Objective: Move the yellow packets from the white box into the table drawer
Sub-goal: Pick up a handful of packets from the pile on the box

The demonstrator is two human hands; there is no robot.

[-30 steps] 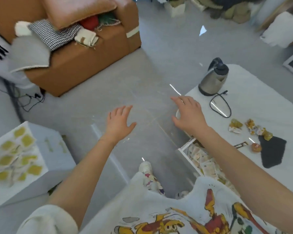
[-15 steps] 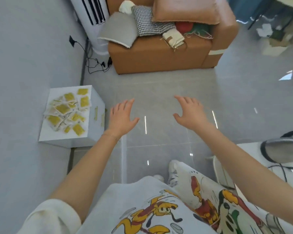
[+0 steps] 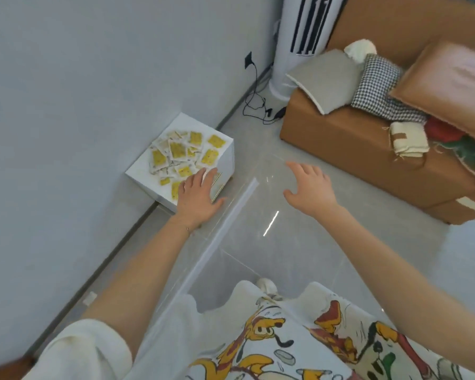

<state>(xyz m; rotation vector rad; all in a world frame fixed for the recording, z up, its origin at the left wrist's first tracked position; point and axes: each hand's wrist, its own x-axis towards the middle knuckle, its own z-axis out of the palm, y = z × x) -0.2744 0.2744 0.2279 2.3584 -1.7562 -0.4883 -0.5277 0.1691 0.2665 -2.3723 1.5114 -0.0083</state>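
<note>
As seen from the head camera, the white box [image 3: 226,160] stands on the floor [image 3: 299,250] at far left, against the wall [image 3: 93,91]. Yellow packets [image 3: 177,150] lie on its top face in a loose heap, several overlapping, with a few single ones toward the near edge. The left hand [image 3: 196,194] is stretched out flat over the near right corner of the box, fingers straight and together, thumb out to the right, holding nothing. Its fingertips [image 3: 207,174] reach the nearest packets, but whether they touch cannot be told. The right hand [image 3: 311,187] is held over bare floor to the right of the box and well apart from it, palm down, fingers loosely spread, also holding nothing. A brown sofa [image 3: 340,138] stands at far right, loaded with cushions [image 3: 324,75] and folded cloths. A white tower fan [image 3: 299,37] stands between the sofa and the wall, with a black cable [image 3: 255,105] trailing on the floor beside it. A printed shirt [image 3: 285,338] fills the near edge.
</note>
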